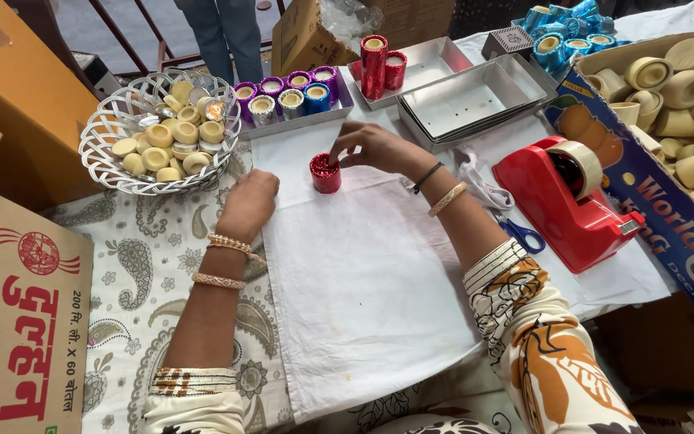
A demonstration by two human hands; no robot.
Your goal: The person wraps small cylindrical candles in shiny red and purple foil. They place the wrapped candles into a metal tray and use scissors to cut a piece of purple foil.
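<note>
Small red glitter-wrapped cup (pixel 324 174) stands upright on the white cloth (pixel 363 289), near the cloth's far edge, about centre of the surface. Right hand (pixel 375 149) reaches over from the right, fingertips (pixel 336 155) pinching the cup's top rim; grip is closed on the rim, not around the body. Left hand (pixel 248 205) rests on the cloth's left edge just beside the cup, not touching it, fingers curled into a loose fist; cannot tell if anything is inside. Both wrists carry bangles, right also a dark thread band. Beyond the cup, a shallow metal tray (pixel 335 108) holds a row of foil-wrapped cups (pixel 291 92) in purple, silver and blue, upright. Right of it a second tray (pixel 435 60) with two taller red wrapped cups (pixel 381 64) standing together at its left end. A stack of empty metal trays (pixel 467 100) lies in front of that, tilted slightly. Far left, a white woven wire basket (pixel 102 153) full of plain cream discs (pixel 166 141). Right of the cloth, a red tape dispenser (pixel 560 209) with a roll on it; blue-handled scissors (pixel 524 235) partly under the forearm, between arm and dispenser. Far right, a cardboard box (pixel 644 201) piled with unwrapped cream cups (pixel 684 88); blue wrapped cups (pixel 564 32) behind it. Brown cartons (pixel 18 321) along the left edge. Someone's legs (pixel 230 28) at the top, well apart from the work.
</note>
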